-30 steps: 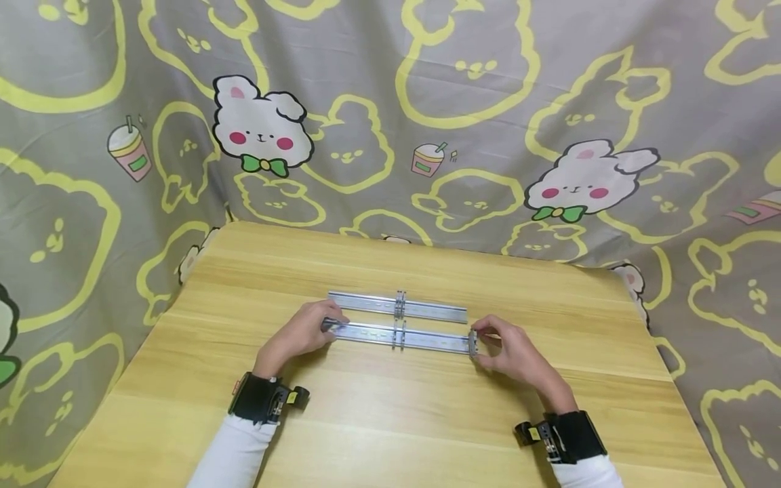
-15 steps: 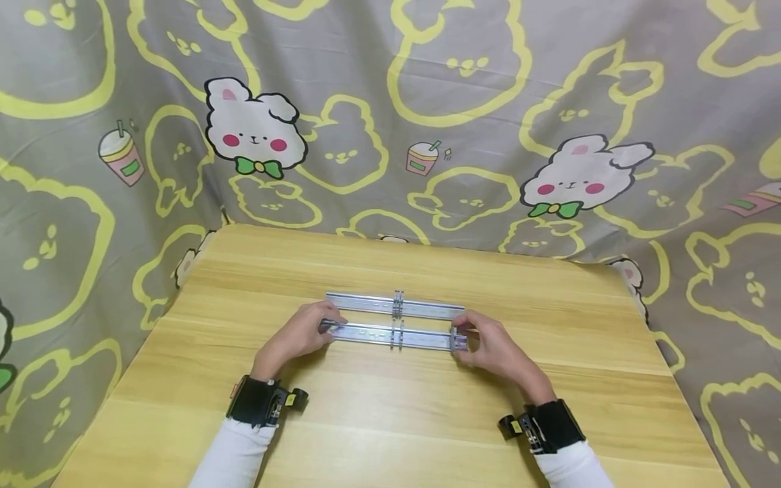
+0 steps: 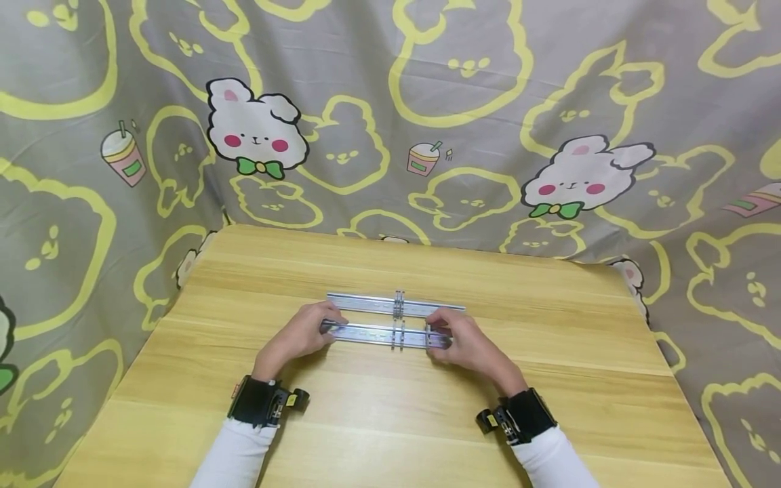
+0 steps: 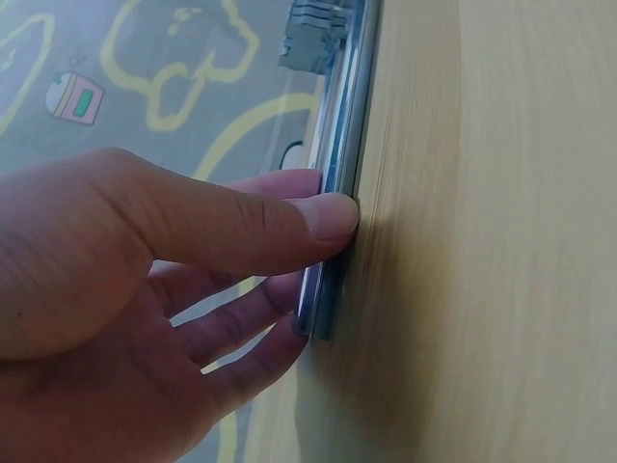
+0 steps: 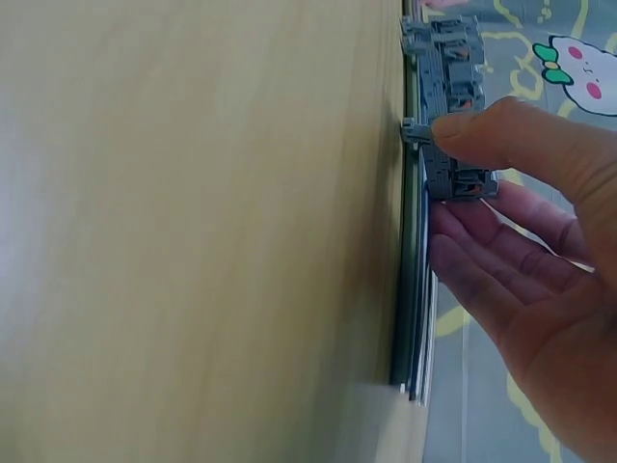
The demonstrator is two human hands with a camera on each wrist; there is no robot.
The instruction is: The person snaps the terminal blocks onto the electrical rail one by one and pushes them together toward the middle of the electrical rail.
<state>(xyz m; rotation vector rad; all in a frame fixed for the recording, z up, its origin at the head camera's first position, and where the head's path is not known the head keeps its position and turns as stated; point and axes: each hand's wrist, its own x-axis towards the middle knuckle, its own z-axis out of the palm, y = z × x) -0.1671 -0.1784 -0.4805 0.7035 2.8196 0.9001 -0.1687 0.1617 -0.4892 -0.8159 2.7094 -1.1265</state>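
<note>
A metal DIN rail [image 3: 366, 333] lies on the wooden table, the nearer of two. My left hand [image 3: 302, 332] grips its left end; the left wrist view shows the thumb [image 4: 333, 217] on one edge of that rail [image 4: 333, 145] and fingers under the other side. On the right part of the rail, my right hand [image 3: 470, 342] pinches a grey terminal block [image 5: 443, 178] that sits across it. Further along stand several thin grey terminal blocks [image 3: 398, 335] near the rail's middle. The rail's right end shows past the fingers in the right wrist view.
A second DIN rail [image 3: 360, 302] lies parallel just behind, with a cluster of terminal blocks [image 3: 398, 305] at its middle. A patterned curtain [image 3: 366, 122] hangs behind and along the sides of the wooden table [image 3: 390, 420].
My right hand has slid the terminal block leftward from the rail's right end to nearer the middle blocks. My left hand stays on the rail's left end.
</note>
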